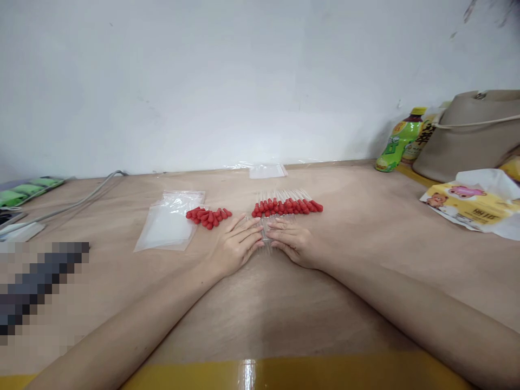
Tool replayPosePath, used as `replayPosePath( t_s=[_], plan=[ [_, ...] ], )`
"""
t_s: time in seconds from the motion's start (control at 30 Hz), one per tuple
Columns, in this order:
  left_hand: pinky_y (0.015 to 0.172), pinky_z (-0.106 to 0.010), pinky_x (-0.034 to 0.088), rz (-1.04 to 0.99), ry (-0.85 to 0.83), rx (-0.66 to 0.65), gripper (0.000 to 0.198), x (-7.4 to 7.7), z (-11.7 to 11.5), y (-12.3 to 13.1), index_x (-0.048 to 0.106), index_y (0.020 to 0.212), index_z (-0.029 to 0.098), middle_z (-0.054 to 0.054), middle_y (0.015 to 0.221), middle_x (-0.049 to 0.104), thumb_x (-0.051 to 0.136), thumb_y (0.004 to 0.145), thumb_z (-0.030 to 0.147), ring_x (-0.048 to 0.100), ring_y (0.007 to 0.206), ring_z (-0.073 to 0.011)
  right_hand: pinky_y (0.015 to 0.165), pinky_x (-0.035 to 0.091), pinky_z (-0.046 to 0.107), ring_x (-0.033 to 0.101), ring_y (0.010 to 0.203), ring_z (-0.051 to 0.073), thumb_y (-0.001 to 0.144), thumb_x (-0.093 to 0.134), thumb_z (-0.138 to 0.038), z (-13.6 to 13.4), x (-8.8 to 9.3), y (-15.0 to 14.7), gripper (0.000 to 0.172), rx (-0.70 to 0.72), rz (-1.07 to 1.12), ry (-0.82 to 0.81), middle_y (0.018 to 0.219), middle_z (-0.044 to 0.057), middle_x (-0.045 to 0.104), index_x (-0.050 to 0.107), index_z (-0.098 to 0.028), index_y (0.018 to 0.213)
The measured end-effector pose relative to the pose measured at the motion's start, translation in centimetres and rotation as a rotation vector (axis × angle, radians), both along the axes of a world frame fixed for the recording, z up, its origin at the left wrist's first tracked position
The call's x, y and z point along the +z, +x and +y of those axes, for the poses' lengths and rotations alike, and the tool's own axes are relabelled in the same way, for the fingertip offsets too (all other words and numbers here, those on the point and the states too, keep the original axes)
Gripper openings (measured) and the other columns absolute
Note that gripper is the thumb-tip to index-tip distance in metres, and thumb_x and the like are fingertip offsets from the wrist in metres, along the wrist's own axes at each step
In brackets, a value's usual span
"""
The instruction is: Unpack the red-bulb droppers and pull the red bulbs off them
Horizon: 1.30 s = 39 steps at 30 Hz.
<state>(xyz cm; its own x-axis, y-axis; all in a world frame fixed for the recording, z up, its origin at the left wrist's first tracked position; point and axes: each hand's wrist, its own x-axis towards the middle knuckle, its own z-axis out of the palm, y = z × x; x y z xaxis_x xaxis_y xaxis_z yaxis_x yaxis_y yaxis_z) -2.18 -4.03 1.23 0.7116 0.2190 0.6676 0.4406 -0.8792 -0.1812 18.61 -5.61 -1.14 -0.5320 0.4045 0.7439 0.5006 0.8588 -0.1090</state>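
Note:
My left hand [235,244] and my right hand [293,242] lie flat on the wooden table [260,303], fingers stretched toward each other. Between the fingertips lies a bunch of clear glass tubes [266,234], touched from both sides. Just beyond the hands is a row of droppers with red rubber bulbs [286,206]. A small heap of loose red bulbs [208,215] lies to the left of it, near my left hand.
A clear plastic bag [169,225] lies left of the bulbs, another [267,171] by the wall. A green drink bottle [400,140], a beige bag [471,135] and a tissue pack [473,205] stand at the right. A cable [81,197] runs at the left.

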Motion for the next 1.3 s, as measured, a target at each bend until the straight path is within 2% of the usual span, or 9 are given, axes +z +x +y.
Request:
replayPosePath(
  t_s=[0.2, 0.43, 0.7, 0.8, 0.87, 0.97, 1.13, 1.23, 1.3],
  plan=[
    [0.108, -0.046, 0.026, 0.074, -0.050, -0.002, 0.017, 0.4, -0.4, -0.3, 0.063, 0.092, 0.019, -0.004, 0.104, 0.066, 0.047, 0.085, 0.018, 0.054, 0.110, -0.0194, 0.099, 0.044, 0.037, 0.054, 0.109, 0.017, 0.087, 0.044, -0.017, -0.4, 0.1, 0.1, 0.021, 0.034, -0.041, 0.032, 0.096, 0.006, 0.068, 0.061, -0.018, 0.100],
    [0.108, -0.047, 0.025, 0.103, -0.070, -0.001, 0.018, 0.7, -0.5, -0.5, 0.062, 0.088, 0.017, -0.005, 0.099, 0.068, 0.045, 0.086, 0.017, 0.055, 0.109, -0.0189, 0.100, 0.043, 0.038, 0.052, 0.113, 0.018, 0.086, 0.045, -0.014, -0.7, 0.4, 0.3, 0.018, 0.044, -0.062, 0.100, 0.090, 0.008, 0.068, 0.060, -0.014, 0.096],
    [0.106, -0.046, 0.030, 0.086, -0.096, -0.008, 0.018, 0.5, -0.4, -1.4, 0.063, 0.087, 0.019, -0.004, 0.099, 0.068, 0.045, 0.086, 0.018, 0.054, 0.110, -0.0191, 0.101, 0.041, 0.043, 0.049, 0.116, 0.019, 0.086, 0.045, -0.014, -0.8, 0.0, 1.1, 0.022, 0.052, -0.011, 0.111, 0.097, 0.007, 0.067, 0.059, -0.017, 0.102],
    [0.098, -0.045, 0.038, 0.025, -0.114, 0.100, 0.017, 0.4, 0.4, -3.3, 0.063, 0.087, 0.020, -0.004, 0.099, 0.067, 0.046, 0.086, 0.021, 0.055, 0.108, -0.0208, 0.095, 0.044, 0.043, 0.053, 0.110, 0.019, 0.087, 0.044, -0.016, -0.6, 0.1, 2.3, 0.023, -0.047, 0.050, 0.068, 0.093, 0.005, 0.067, 0.060, -0.021, 0.102],
    [0.087, -0.040, 0.046, -0.054, -0.147, 0.212, 0.016, 0.5, 1.1, -4.6, 0.063, 0.088, 0.021, -0.006, 0.095, 0.066, 0.048, 0.085, 0.025, 0.058, 0.099, -0.0211, 0.085, 0.048, 0.039, 0.061, 0.091, 0.018, 0.086, 0.046, -0.021, -0.4, 0.3, 3.0, 0.020, -0.173, 0.079, 0.050, 0.079, 0.003, 0.068, 0.063, -0.022, 0.098],
    [0.073, -0.033, 0.050, -0.176, -0.270, 0.360, 0.020, 1.2, 2.2, -5.6, 0.061, 0.091, 0.020, -0.006, 0.089, 0.061, 0.043, 0.087, 0.028, 0.059, 0.083, -0.0174, 0.070, 0.044, 0.034, 0.056, 0.066, 0.015, 0.085, 0.050, -0.026, -0.1, 0.5, 3.1, 0.020, -0.346, 0.060, 0.036, 0.061, 0.001, 0.064, 0.066, -0.020, 0.094],
    [0.069, -0.031, 0.050, -0.210, -0.425, 0.483, 0.024, 3.0, 3.7, -5.0, 0.055, 0.093, 0.020, -0.005, 0.087, 0.051, 0.032, 0.086, 0.015, 0.058, 0.074, -0.0139, 0.071, 0.035, 0.033, 0.051, 0.067, 0.015, 0.086, 0.043, -0.021, 0.0, 0.5, 2.0, 0.028, -0.453, 0.023, -0.037, 0.075, 0.004, 0.067, 0.062, -0.016, 0.107],
    [0.070, -0.032, 0.049, -0.195, -0.425, 0.564, 0.024, 3.7, 4.7, -4.3, 0.049, 0.101, 0.019, -0.006, 0.092, 0.050, 0.038, 0.081, 0.013, 0.058, 0.075, -0.0150, 0.073, 0.032, 0.033, 0.051, 0.068, 0.015, 0.085, 0.042, -0.019, 0.0, 0.6, 1.4, 0.029, -0.452, 0.036, -0.069, 0.081, 0.003, 0.068, 0.062, -0.018, 0.107],
    [0.069, -0.031, 0.048, -0.146, -0.424, 0.616, 0.020, 3.8, 5.4, -3.9, 0.049, 0.097, 0.018, -0.005, 0.090, 0.052, 0.041, 0.079, 0.014, 0.057, 0.078, -0.0169, 0.073, 0.031, 0.033, 0.050, 0.067, 0.015, 0.085, 0.043, -0.020, 0.1, 0.6, 1.1, 0.027, -0.461, 0.043, -0.069, 0.082, 0.003, 0.068, 0.064, -0.018, 0.102]
  ],
)
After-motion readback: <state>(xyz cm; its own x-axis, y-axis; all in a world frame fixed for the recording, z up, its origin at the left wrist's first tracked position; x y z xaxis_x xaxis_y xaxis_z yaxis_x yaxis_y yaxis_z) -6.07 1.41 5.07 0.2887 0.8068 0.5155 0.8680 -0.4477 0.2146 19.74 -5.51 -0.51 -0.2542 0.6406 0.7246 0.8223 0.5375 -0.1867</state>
